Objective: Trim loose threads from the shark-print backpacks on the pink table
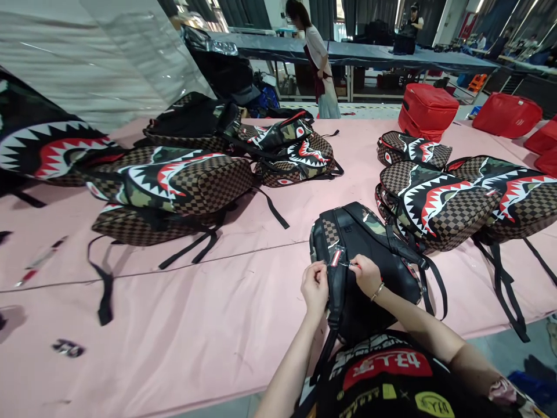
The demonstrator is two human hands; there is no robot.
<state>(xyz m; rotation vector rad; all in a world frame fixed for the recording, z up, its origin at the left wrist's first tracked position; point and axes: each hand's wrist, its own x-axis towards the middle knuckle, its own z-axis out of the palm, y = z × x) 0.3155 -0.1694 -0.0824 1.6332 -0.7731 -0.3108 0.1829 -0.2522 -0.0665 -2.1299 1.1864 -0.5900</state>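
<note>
A black backpack (369, 255) with checkered and camouflage parts lies back side up at the near edge of the pink table. My left hand (315, 285) is at its left side, fingers pinched together beside a small clear packet with a red and white label (336, 256). On the packet's right, my right hand (365, 275) has its fingers closed at the packet's end, on a small dark piece too small to name. The packet lies over the backpack's strap. What the left fingertips pinch is too small to make out.
Shark-mouth backpacks are piled at the left (174, 180) and right (452, 203) of the pink table (209, 325). Red bags (429, 107) stand at the back right. A pen (41, 262) lies far left. Across the aisle a person (319, 58) stands beside another table.
</note>
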